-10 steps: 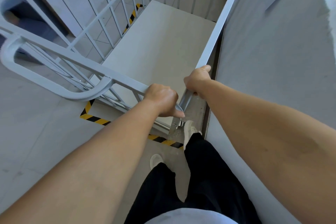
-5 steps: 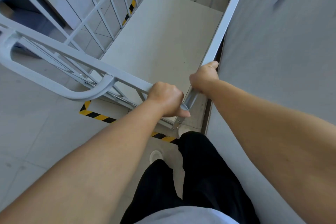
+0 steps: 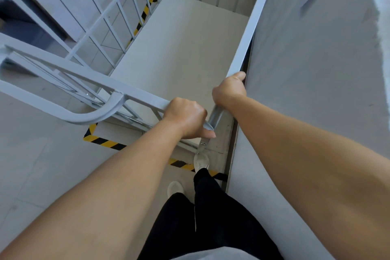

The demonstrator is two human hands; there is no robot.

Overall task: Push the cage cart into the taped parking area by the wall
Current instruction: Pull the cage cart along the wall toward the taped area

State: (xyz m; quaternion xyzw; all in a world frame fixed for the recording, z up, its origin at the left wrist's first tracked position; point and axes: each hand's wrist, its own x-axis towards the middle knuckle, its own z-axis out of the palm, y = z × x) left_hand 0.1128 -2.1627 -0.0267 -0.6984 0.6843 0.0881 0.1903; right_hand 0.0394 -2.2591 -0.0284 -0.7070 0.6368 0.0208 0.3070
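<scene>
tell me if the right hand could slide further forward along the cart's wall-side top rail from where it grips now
Probably yes. The right hand grips the near end of the top rail, which runs bare ahead. The wall sits close beside it, so knuckle room looks tight.

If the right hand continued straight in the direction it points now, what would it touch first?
Probably only more of the cage cart's top rail, which the right hand grips and points along; the wall runs close beside it.
</scene>
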